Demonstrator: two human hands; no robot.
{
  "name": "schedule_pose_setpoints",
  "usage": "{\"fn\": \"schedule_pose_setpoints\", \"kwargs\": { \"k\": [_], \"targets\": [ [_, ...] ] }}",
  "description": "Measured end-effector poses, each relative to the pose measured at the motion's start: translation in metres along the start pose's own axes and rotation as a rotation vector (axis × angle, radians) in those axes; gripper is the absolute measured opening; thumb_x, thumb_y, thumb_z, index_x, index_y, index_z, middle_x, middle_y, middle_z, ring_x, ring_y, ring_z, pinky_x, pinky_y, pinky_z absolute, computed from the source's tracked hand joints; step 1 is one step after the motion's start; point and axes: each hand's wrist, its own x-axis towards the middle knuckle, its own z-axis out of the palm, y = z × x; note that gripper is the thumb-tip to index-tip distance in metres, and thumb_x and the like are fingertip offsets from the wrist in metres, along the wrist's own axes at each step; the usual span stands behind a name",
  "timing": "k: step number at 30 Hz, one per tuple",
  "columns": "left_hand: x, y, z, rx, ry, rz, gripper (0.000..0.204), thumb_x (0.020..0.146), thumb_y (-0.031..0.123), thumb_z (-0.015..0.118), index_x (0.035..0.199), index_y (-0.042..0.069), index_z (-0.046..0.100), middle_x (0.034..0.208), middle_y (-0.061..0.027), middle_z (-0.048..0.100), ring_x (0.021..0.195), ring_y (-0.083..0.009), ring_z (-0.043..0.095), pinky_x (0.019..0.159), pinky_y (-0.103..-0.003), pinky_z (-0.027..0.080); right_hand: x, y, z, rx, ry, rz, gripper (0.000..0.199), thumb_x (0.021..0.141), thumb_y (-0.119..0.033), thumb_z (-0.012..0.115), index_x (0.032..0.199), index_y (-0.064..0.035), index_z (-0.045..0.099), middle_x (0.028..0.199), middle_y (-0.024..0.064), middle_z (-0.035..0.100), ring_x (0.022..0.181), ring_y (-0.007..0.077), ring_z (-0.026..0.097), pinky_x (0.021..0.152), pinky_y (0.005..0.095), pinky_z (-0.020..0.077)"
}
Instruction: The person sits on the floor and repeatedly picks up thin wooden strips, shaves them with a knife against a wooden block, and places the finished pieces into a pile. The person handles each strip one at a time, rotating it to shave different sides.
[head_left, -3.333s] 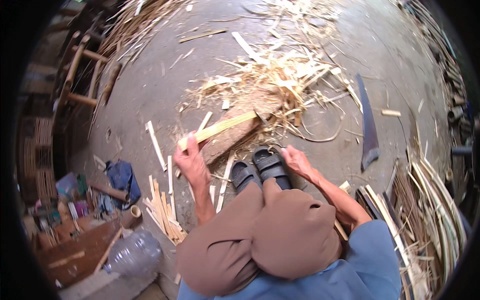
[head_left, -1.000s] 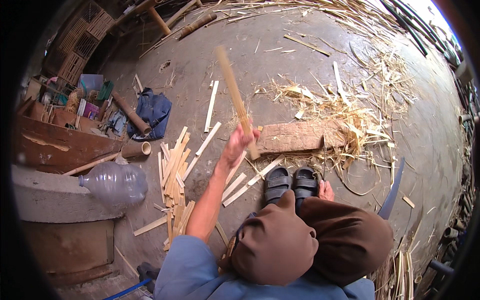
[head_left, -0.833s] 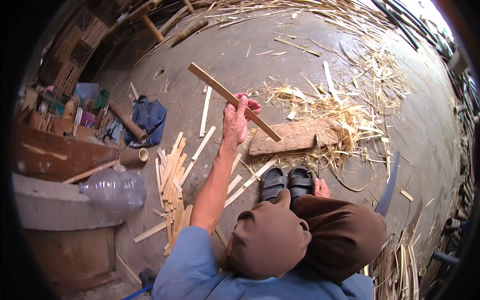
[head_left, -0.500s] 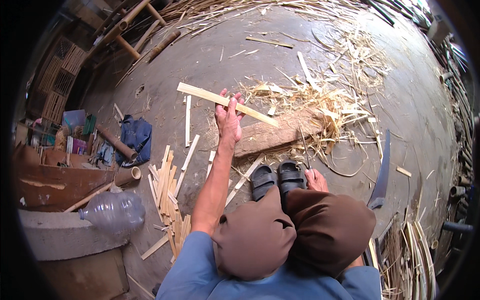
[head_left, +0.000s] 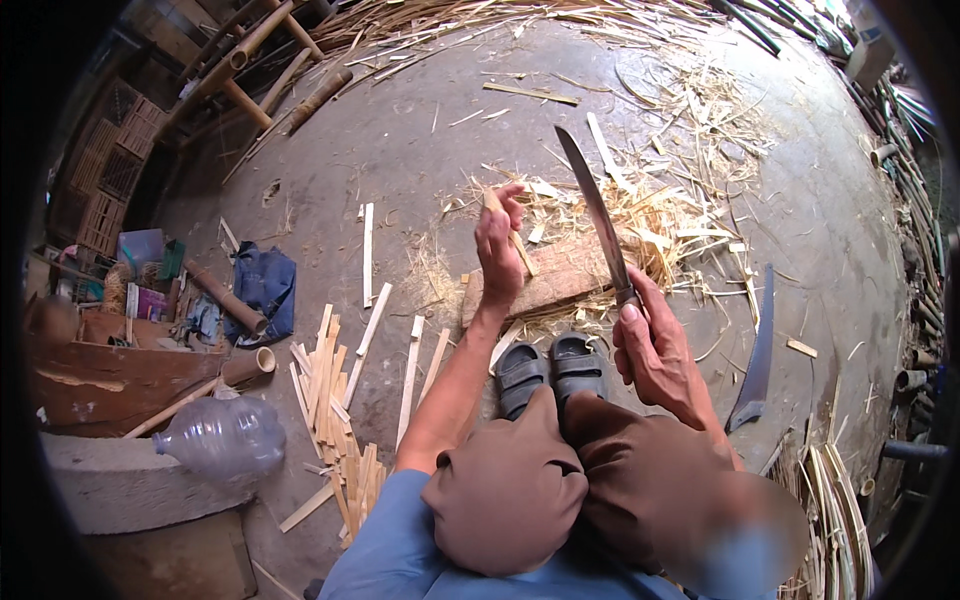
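Observation:
My left hand (head_left: 497, 250) is closed round a pale bamboo strip (head_left: 523, 254), which is turned nearly edge-on so that only its ends show past the fingers. In my right hand (head_left: 655, 350) is the handle of a long knife (head_left: 596, 208). Its dark, slightly curved blade points up and away, with the tip far ahead of both hands. The blade and the strip are apart. Beyond my feet lies a flat brown wooden block (head_left: 565, 283), partly under the left hand and the knife.
Curly bamboo shavings (head_left: 665, 225) heap at the block's right end. A handsaw (head_left: 757, 350) lies to the right. Cut strips (head_left: 330, 390) are piled at left, near a clear plastic bottle (head_left: 225, 436) and blue cloth (head_left: 264, 290). Dark sandals (head_left: 578, 368) are on my feet.
My right hand has risen from beside my foot, lifting the knife upright. My left hand has drawn right and slightly nearer, turning the strip from crosswise to nearly edge-on.

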Motion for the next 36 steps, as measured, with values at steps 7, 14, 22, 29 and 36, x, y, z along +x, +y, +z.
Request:
{"fn": "schedule_pose_setpoints", "kwargs": {
  "k": [7, 14, 22, 29, 36],
  "targets": [
    [-0.028, 0.004, 0.025, -0.219, -0.105, -0.137, 0.045, 0.106, 0.046, 0.042, 0.087, 0.006, 0.052, 0.084, 0.0012, 0.04, 0.078, -0.0102, 0.035, 0.076, -0.026, 0.031, 0.002, -0.03, 0.004, -0.054, -0.06, -0.019, 0.043, 0.106, -0.02, 0.04, 0.146, -0.0038, 0.038, 0.064, 0.002, 0.05, 0.053, 0.0098, 0.049, 0.051, 0.0286, 0.0433],
    [-0.038, -0.001, 0.026, -0.158, -0.207, -0.158, 0.042, 0.106, 0.046, 0.042, 0.086, 0.01, 0.051, 0.079, 0.0053, 0.037, 0.074, -0.006, 0.032, 0.069, -0.024, 0.028, 0.006, -0.022, 0.005, -0.06, -0.12, -0.01, 0.043, 0.106, -0.02, 0.039, 0.146, -0.003, 0.038, 0.062, 0.0021, 0.049, 0.05, 0.0102, 0.049, 0.049, 0.0291, 0.043],
    [-0.037, 0.009, 0.034, -0.153, -0.159, -0.204, 0.046, 0.104, 0.051, 0.043, 0.086, 0.009, 0.052, 0.08, 0.0063, 0.047, 0.077, -0.0035, 0.036, 0.07, -0.022, 0.034, 0.008, -0.02, 0.003, 0.029, -0.152, 0.057, 0.044, 0.107, -0.022, 0.039, 0.146, -0.0035, 0.038, 0.061, 0.0005, 0.046, 0.05, 0.0087, 0.047, 0.048, 0.0276, 0.0404],
    [-0.038, 0.008, 0.031, -0.107, -0.188, -0.198, 0.046, 0.104, 0.05, 0.044, 0.086, 0.009, 0.052, 0.079, 0.0077, 0.046, 0.075, -0.0025, 0.034, 0.067, -0.021, 0.033, 0.004, -0.026, 0.007, 0.075, -0.127, 0.114, 0.043, 0.107, -0.024, 0.037, 0.146, -0.0055, 0.038, 0.06, -0.0008, 0.044, 0.05, 0.0081, 0.044, 0.049, 0.0271, 0.0389],
    [-0.035, 0.006, 0.031, -0.11, -0.176, -0.208, 0.045, 0.103, 0.05, 0.046, 0.088, 0.008, 0.055, 0.078, 0.0081, 0.045, 0.074, -0.0024, 0.035, 0.065, -0.021, 0.032, 0.005, -0.022, 0.012, -0.093, -0.111, 0.036, 0.043, 0.107, -0.021, 0.04, 0.147, -0.0066, 0.036, 0.061, 0.0048, 0.049, 0.052, 0.014, 0.05, 0.053, 0.0321, 0.0429]
  ]
}}
